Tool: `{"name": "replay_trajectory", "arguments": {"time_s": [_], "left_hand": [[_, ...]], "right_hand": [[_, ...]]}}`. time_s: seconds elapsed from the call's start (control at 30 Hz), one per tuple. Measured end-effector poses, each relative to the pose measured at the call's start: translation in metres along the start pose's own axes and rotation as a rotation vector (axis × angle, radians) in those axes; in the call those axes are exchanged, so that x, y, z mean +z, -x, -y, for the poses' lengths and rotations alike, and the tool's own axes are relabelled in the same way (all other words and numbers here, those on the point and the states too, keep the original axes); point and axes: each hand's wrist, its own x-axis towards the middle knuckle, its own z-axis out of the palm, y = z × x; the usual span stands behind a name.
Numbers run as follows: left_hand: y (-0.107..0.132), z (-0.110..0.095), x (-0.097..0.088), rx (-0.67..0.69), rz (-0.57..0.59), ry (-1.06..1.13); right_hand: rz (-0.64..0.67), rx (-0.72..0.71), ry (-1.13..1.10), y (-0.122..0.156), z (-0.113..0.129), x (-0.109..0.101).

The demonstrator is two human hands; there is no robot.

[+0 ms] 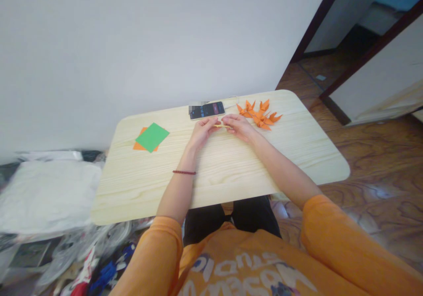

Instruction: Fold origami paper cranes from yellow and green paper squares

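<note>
My left hand [204,131] and my right hand [240,126] meet over the middle of the table, near its far side. Between their fingertips is a small, narrow piece of yellowish folded paper [222,126]. Both hands are closed on it, the left at one end and the right at the other. Its exact shape is too small to make out. Several orange origami cranes [262,118] lie grouped just beyond my right hand. Farther left, a green paper square [152,137] rests on top of an orange sheet [138,146], turned at an angle to it.
A phone [207,110] with its screen lit lies behind my hands, a cable running from it. The pale wooden table [132,190] has rounded corners and stands against a white wall [142,40]. Plastic bags and clutter [89,252] fill the floor at left.
</note>
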Motion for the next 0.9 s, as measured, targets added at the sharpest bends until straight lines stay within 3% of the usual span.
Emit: {"name": "replay_trajectory", "arguments": {"time_s": [0.3,0.9], "left_hand": [[0.0004,0.0002,-0.0028,0.086,0.046,0.070],[-0.0028,0.0021,-0.0068,0.097,0.008,-0.002]], "right_hand": [[0.011,-0.049,0.015,-0.0006,0.0002,-0.0013],[0.004,-0.094,0.005,-0.0036,-0.0029,-0.0014]]}}
